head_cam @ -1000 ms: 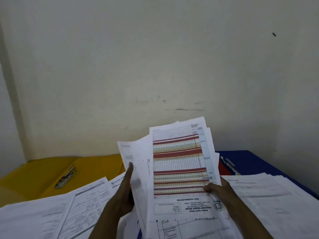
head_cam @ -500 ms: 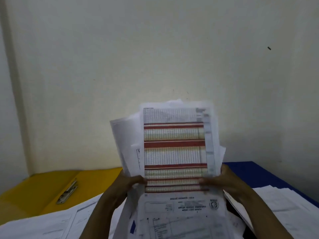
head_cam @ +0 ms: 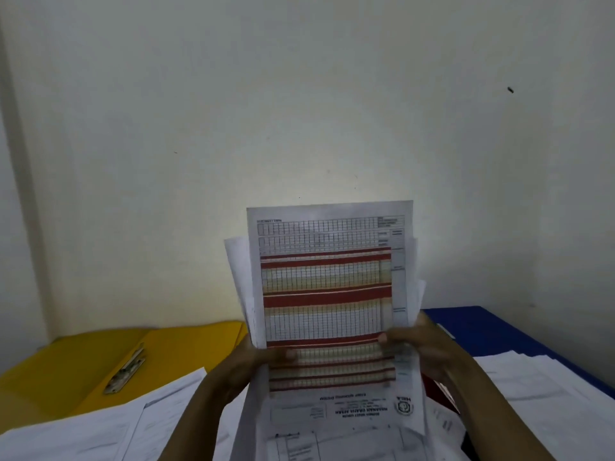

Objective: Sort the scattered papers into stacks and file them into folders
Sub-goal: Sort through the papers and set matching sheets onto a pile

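You hold a bundle of papers (head_cam: 327, 294) upright in front of you, between the two folders, its lower edge down among the loose sheets (head_cam: 100, 434) on the desk. Your left hand (head_cam: 246, 364) grips the bundle's left edge with the thumb lying across the front page, and your right hand (head_cam: 422, 347) grips the right edge the same way, so both hands are clamped on the one bundle, set apart by its width. The front page is a grid chart with red and yellow bands, printed upside down to you. Behind it, white sheets stick out unevenly at the left and right, so the bundle is not yet squared. That is the main risk: if you loosen either grip to tap the edges, the crooked back sheets could slide out and fall among the loose sheets below, mixing what you have sorted. Squeezing harder instead could crease the thin pages. The yellow folder (head_cam: 73, 364) lies open at far left with its metal clip (head_cam: 124, 369) exposed; the blue folder (head_cam: 492, 327) sits at far right, partly under more sheets (head_cam: 539, 390). Filing the bundle upside down, or into the wrong folder, is an easy slip here.
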